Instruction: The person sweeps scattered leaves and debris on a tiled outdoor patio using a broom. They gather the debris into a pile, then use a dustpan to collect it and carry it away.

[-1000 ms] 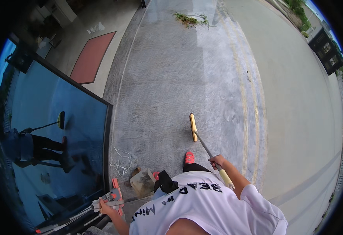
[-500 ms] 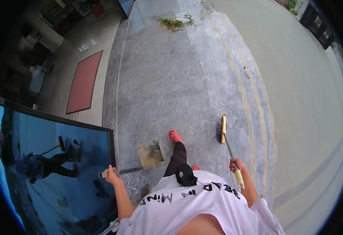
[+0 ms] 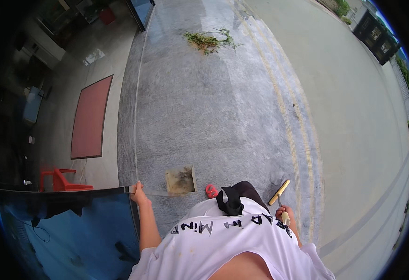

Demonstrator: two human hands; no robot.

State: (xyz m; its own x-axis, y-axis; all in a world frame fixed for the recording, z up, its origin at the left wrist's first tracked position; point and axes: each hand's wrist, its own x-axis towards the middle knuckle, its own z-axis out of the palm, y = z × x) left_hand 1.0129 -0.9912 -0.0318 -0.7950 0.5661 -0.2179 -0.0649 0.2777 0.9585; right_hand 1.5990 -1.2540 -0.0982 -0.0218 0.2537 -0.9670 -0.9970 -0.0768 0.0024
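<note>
My left hand is closed around the end of the handle of a long-handled dustpan. The beige pan hangs at or just above the grey paving, ahead and to the left of my body, with dark dirt or stains inside. On my right side, my right hand grips the pale sleeve of a broom's handle. The broom's yellow head lies tilted at the paving just beyond that hand. Farther ahead, a loose pile of green grass clippings rests on the ground.
A glass door stands close by my left arm. Past it are a red plastic chair and a red mat indoors. One red shoe shows below me. A dark gate stands at the far right.
I have stepped forward: the grass pile and mat sit nearer, and the red chair has come into view. The broom head has swung back toward my body and turned slantwise. Both hands keep their grips.
</note>
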